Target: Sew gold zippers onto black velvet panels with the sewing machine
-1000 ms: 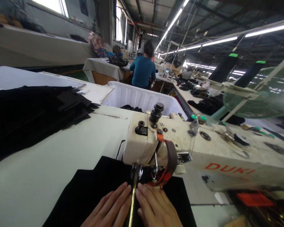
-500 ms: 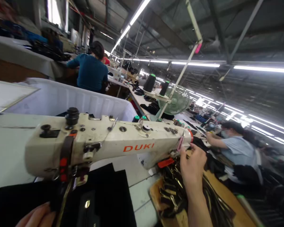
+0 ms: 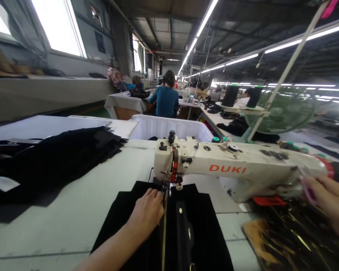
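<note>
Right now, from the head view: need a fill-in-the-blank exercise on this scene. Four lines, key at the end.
1. The left hand rests on cloth coloured ____.
2. The orange-red letters on the side of the sewing machine read ____.
3. The right hand, blurred, holds a tool whose handle is coloured ____.
4. The large fan beyond the machine is coloured ____.

Missing words: black; DUKI; pink; green.

Sewing machine (image 3: 196,160) blocking ahead, open tabletop (image 3: 89,203) to its left
</note>
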Demonstrator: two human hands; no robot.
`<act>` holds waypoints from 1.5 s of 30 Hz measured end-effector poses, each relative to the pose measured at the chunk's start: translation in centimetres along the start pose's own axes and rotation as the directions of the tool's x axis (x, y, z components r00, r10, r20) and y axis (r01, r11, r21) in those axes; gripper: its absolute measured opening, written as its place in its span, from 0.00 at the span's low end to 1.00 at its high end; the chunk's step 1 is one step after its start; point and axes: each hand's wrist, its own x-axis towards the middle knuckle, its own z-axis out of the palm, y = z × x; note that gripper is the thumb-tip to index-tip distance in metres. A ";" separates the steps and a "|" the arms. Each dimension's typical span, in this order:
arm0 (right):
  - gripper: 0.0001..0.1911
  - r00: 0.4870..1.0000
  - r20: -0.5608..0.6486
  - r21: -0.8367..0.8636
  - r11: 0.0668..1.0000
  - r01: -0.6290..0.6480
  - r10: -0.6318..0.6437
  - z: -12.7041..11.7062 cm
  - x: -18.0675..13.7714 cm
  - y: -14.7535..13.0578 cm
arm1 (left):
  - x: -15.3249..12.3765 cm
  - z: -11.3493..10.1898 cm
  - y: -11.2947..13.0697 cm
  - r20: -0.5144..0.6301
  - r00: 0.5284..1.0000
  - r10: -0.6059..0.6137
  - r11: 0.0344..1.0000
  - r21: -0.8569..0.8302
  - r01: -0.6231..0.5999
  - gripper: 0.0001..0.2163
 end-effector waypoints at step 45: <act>0.10 0.570 0.712 -0.204 0.656 0.727 -0.410 19.8 -21.7 -17.0 | 0.0 0.4 -1.3 0.003 0.995 0.096 0.972 -0.214 -0.093 0.11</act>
